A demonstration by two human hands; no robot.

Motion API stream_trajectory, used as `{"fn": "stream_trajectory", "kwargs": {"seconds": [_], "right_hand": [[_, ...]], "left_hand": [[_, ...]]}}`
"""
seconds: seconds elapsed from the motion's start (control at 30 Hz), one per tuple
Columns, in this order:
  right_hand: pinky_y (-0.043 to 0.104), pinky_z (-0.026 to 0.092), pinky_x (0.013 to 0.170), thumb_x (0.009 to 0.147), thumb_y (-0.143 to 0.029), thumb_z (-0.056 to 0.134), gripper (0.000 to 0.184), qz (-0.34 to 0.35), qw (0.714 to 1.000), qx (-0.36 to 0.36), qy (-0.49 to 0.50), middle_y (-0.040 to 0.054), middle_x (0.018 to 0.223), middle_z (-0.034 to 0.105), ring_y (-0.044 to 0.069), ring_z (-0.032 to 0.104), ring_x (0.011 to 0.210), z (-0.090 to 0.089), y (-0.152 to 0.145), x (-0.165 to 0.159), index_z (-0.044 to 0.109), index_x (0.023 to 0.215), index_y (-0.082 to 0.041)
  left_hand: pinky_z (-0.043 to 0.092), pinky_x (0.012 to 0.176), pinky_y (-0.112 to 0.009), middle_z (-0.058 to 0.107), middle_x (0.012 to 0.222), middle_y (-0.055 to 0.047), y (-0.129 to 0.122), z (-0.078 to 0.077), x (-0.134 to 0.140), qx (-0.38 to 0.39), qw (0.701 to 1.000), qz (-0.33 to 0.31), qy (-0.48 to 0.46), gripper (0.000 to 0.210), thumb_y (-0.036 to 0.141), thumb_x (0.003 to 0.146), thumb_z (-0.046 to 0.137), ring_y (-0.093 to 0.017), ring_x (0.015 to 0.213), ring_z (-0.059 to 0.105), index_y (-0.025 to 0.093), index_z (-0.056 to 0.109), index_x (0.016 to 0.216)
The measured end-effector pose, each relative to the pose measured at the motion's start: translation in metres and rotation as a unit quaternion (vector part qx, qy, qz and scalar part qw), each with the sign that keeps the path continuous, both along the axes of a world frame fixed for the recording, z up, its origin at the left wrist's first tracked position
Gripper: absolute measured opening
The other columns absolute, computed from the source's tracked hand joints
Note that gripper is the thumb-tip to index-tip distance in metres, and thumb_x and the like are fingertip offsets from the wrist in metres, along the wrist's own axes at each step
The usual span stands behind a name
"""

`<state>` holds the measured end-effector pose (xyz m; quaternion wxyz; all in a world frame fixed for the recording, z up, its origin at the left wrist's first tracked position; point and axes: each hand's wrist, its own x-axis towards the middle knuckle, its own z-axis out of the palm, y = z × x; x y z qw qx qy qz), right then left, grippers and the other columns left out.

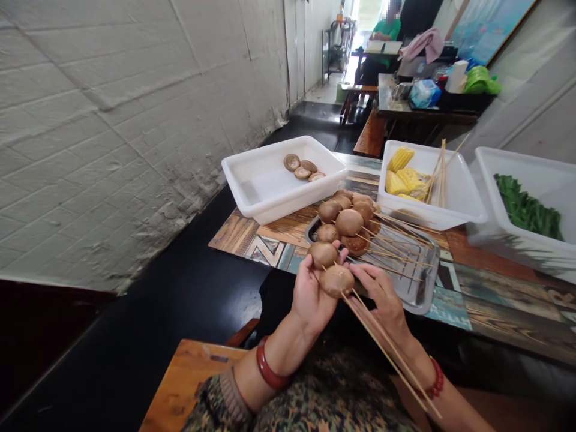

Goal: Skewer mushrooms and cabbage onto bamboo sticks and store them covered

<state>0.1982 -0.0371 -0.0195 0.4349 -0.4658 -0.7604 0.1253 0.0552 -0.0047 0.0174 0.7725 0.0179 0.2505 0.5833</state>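
The left hand [312,300] cradles 2 skewered mushrooms [337,281].

Three white tubs [297,207], maybe sixteen mushrooms [337,281]

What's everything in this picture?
Table: one, multicoloured, right
Tray: one, silver, on table
Tubs: three, white, on table
Held mushrooms: two, brown, lower middle
Held sticks: two, tan, through them
Skewered mushrooms: several, brown, on tray
Loose mushrooms: four, brown, left tub
Corn: several, yellow, middle tub
Loose sticks: several, tan, middle tub
Greens: one bunch, green, right tub
Seat: one, orange, lower left
Cloth: one, pink, back right
Clutter: uncountable, mixed, back right
Person: one, green top, far back
Bangle: one, red, left wrist
Beads: several, red, right wrist
Sleeve: one, camouflage, bottom
Left hand: one, cradling mushrooms
Right hand: one, beside them
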Motion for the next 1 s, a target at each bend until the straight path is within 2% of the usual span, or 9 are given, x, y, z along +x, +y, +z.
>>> {"fn": "stream_trajectory", "kwargs": {"seconds": [0.1, 0.17, 0.27, 0.37, 0.43, 0.53, 0.63, 0.77, 1.0], "right_hand": [[0.045, 0.053, 0.098, 0.091, -0.021, 0.061, 0.040, 0.033, 0.998, 0.048, -0.005, 0.0127, 0.129, 0.059, 0.027, 0.059, 0.119, 0.010, 0.014, -0.008, 0.061, 0.131, -0.027], [0.046, 0.052, 0.100, 0.092, -0.022, 0.060, 0.035, 0.081, 0.995, 0.062, -0.003, 0.0125, 0.130, 0.060, 0.028, 0.058, 0.122, 0.018, 0.020, -0.010, 0.065, 0.125, -0.026], [0.043, 0.051, 0.101, 0.093, -0.024, 0.058, 0.028, 0.128, 0.991, 0.023, 0.017, 0.0099, 0.121, 0.068, 0.025, 0.062, 0.116, 0.035, 0.026, -0.009, 0.066, 0.120, -0.024], [0.035, 0.056, 0.089, 0.092, -0.027, 0.059, 0.021, 0.068, 0.995, -0.068, 0.037, 0.0069, 0.109, 0.073, 0.022, 0.069, 0.099, 0.051, 0.032, -0.009, 0.067, 0.112, -0.023], [0.033, 0.056, 0.082, 0.091, -0.031, 0.059, 0.018, 0.032, 0.994, -0.103, 0.033, 0.0058, 0.103, 0.075, 0.021, 0.071, 0.091, 0.057, 0.038, -0.014, 0.069, 0.104, -0.022], [0.033, 0.055, 0.080, 0.090, -0.035, 0.059, 0.018, 0.030, 0.993, -0.115, 0.016, 0.0056, 0.099, 0.075, 0.022, 0.070, 0.087, 0.060, 0.050, -0.025, 0.069, 0.096, -0.022], [0.035, 0.053, 0.081, 0.089, -0.038, 0.060, 0.022, 0.013, 0.993, -0.114, 0.008, 0.0071, 0.099, 0.075, 0.024, 0.070, 0.087, 0.061, 0.060, -0.036, 0.068, 0.099, -0.020], [0.037, 0.052, 0.083, 0.089, -0.040, 0.059, 0.026, -0.002, 0.995, -0.097, -0.014, 0.0087, 0.101, 0.075, 0.026, 0.070, 0.090, 0.062, 0.069, -0.048, 0.067, 0.102, -0.019], [0.035, 0.053, 0.080, 0.090, -0.038, 0.056, 0.025, 0.034, 0.992, -0.106, -0.062, 0.0096, 0.095, 0.076, 0.026, 0.071, 0.088, 0.043, 0.078, -0.065, 0.068, 0.098, -0.018]], "left_hand": [[0.046, 0.103, -0.033, 0.070, 0.120, -0.012, -0.008, -0.001, 0.007, 0.001, 1.000, -0.018, -0.017, 0.043, 0.039, 0.096, 0.042, -0.023, 0.120, 0.060, 0.010, 0.069, 0.114], [0.045, 0.103, -0.029, 0.070, 0.120, -0.012, -0.015, -0.003, 0.007, 0.001, 0.999, -0.033, -0.008, 0.043, 0.041, 0.097, 0.042, -0.021, 0.120, 0.060, 0.011, 0.069, 0.113], [0.046, 0.098, -0.030, 0.067, 0.124, -0.010, -0.029, -0.011, -0.005, 0.042, 0.995, -0.073, 0.052, 0.040, 0.044, 0.097, 0.048, -0.021, 0.116, 0.061, 0.016, 0.067, 0.116], [0.048, 0.087, -0.034, 0.068, 0.114, -0.012, -0.044, -0.026, -0.029, 0.108, 0.974, -0.146, 0.138, 0.039, 0.044, 0.093, 0.056, -0.022, 0.099, 0.066, 0.018, 0.063, 0.122], [0.048, 0.080, -0.034, 0.069, 0.104, -0.013, -0.053, -0.040, -0.045, 0.105, 0.960, -0.189, 0.178, 0.044, 0.047, 0.090, 0.060, -0.021, 0.087, 0.067, 0.015, 0.062, 0.121], [0.046, 0.076, -0.033, 0.068, 0.098, -0.013, -0.064, -0.057, -0.059, 0.072, 0.953, -0.209, 0.206, 0.050, 0.051, 0.086, 0.063, -0.020, 0.081, 0.066, 0.012, 0.060, 0.118], [0.045, 0.075, -0.032, 0.068, 0.096, -0.012, -0.068, -0.066, -0.065, 0.063, 0.954, -0.207, 0.210, 0.052, 0.051, 0.085, 0.065, -0.019, 0.080, 0.065, 0.011, 0.059, 0.117], [0.045, 0.076, -0.032, 0.067, 0.096, -0.011, -0.065, -0.069, -0.069, 0.068, 0.959, -0.187, 0.202, 0.050, 0.050, 0.086, 0.064, -0.018, 0.080, 0.065, 0.011, 0.058, 0.117], [0.046, 0.074, -0.031, 0.067, 0.096, -0.011, -0.062, -0.072, -0.077, 0.069, 0.963, -0.176, 0.190, 0.048, 0.048, 0.087, 0.063, -0.018, 0.080, 0.065, 0.011, 0.058, 0.117]]}}
